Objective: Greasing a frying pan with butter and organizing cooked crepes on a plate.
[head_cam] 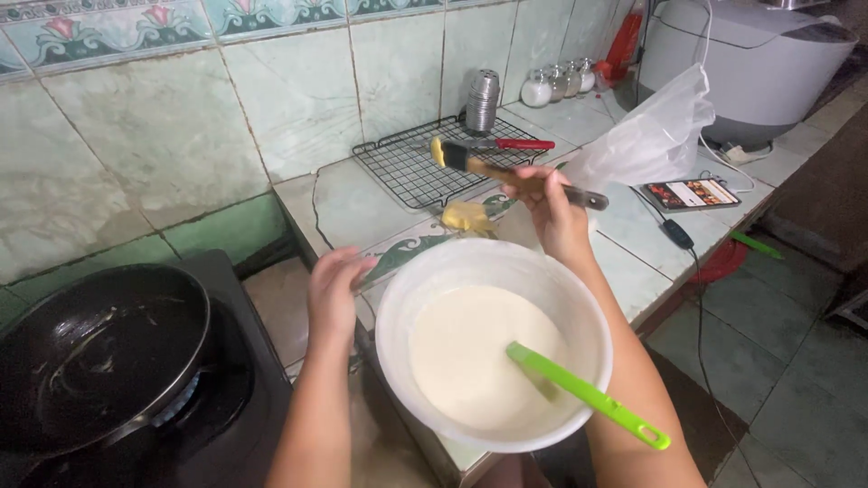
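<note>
The right hand [553,210] is closed around the wooden handle of a flat pastry brush [506,172] with yellowish bristles, held level above the tiled counter [344,203]. The bristle end points toward the black wire cooling rack [416,167]. Just below the brush a pale yellow block of butter [467,217] lies on the counter, close to the bristles but apart from them.

The left hand [333,294] rests on the counter edge beside the rim of the white round plastic bowl [493,348]; its fingers are curled loosely and grip nothing. Whether they touch the rim cannot be determined.

Status of work, as judged from the layout:
- Batter: the bowl holds smooth, pale cream batter with no visible lumps, so mixing appears complete. A bright green plastic ladle [588,393] stands in it, handle leaning over the near rim.
- Pan: the black round frying pan [95,357] sits on the black gas stove [226,361] at the left. Its surface shows streaks that may be grease; no batter lies in it. Whether the burner is lit cannot be determined.
- Brush: the yellow tint of the bristles suggests they carry butter.

Remaining: no batter has reached the pan, and the rack is empty of cooked items. Cooking therefore appears not yet started.
</note>
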